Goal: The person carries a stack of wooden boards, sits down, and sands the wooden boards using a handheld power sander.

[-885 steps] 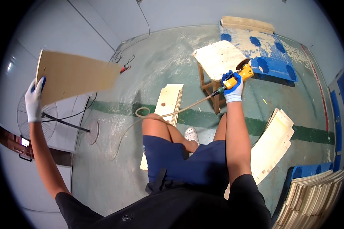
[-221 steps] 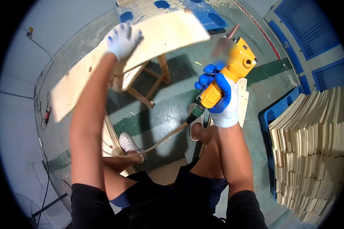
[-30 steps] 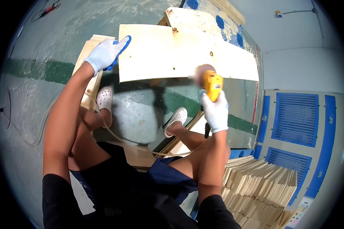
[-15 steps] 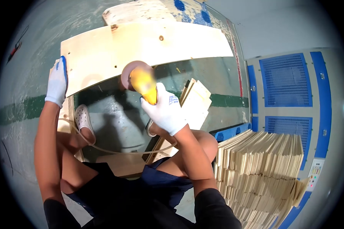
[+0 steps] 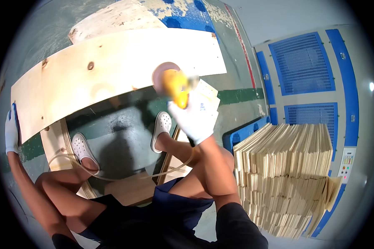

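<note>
A long pale wooden board point(image 5: 124, 54) with dark knots lies across in front of me, above the floor. My left hand point(image 5: 11, 130), in a white glove with blue fingertips, is closed on the board's left end. In my right hand point(image 5: 193, 120), also gloved, is a yellow round-pad sander point(image 5: 174, 83), slightly blurred. Its disc overlaps the board's near edge, right of the middle. I cannot tell how firmly the pad touches the wood. A thin pale hose point(image 5: 124, 178) curves below my knees.
Another rough board point(image 5: 112, 20) lies beyond the long one. Wooden pieces stand by my left foot point(image 5: 54, 139) and right leg point(image 5: 207, 97). A tall stack of thin boards point(image 5: 284, 166) is at my right, before a blue-and-grey cabinet point(image 5: 311, 120) with control buttons.
The board has shifted left and tilted, with my left hand moving left and down at its end. The sander has moved toward the board's right part. The camera view has turned too.
</note>
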### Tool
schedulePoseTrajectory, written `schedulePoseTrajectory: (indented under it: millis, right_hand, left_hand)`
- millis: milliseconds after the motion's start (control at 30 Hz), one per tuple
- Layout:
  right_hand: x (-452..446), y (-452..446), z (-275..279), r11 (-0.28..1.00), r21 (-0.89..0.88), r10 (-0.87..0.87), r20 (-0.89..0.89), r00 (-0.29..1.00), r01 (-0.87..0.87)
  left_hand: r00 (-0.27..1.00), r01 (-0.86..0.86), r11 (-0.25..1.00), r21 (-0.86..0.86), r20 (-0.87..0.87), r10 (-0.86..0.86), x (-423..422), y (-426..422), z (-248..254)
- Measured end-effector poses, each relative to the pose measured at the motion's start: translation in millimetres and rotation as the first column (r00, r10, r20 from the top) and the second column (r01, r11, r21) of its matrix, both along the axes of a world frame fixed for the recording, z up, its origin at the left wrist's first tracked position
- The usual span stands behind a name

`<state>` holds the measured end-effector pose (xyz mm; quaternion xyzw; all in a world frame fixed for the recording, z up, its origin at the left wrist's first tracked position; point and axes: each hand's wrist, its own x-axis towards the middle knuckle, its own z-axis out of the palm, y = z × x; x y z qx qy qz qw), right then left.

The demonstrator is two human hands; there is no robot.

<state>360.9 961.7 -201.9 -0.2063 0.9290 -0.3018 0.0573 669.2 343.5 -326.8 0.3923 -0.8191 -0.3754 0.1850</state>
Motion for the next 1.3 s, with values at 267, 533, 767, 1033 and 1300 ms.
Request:
schedulePoseTrajectory:
  millis: [267, 533, 767, 1033, 1300]
  right_hand:
    - [32.7, -12.0, 1.3, 0.991, -0.115, 0.074, 0.108, 0.991, -0.062]
    - [-94.4, 108.1, -21.4, 0.872, -0.214, -0.430, 0.090, 0.898, 0.439]
    - [-84.2, 121.7, -2.8, 0.847, -0.326, -0.425, 0.062, 0.903, 0.421]
    - [-99.6, 88.6, 2.9, 0.887, -0.241, -0.400, 0.024, 0.916, 0.393]
    - [-89.2, 85.1, 18.9, 0.958, -0.067, -0.265, 0.166, 0.950, 0.279]
  left_hand:
    - [0.977, 0.020, 0.946, -0.322, 0.207, 0.050, 6.4, -17.1, -4.5]
    - [0.961, 0.018, 0.914, -0.405, 0.259, 0.095, 6.5, -12.1, 11.1]
    - [0.952, 0.039, 0.889, -0.456, 0.286, 0.105, 17.2, -20.2, 14.0]
    - [0.881, 0.138, 0.845, -0.517, 0.454, 0.134, 1.6, -22.8, 26.1]
    - [0.941, -0.048, 0.912, -0.407, 0.288, 0.178, -12.2, 23.8, 48.9]
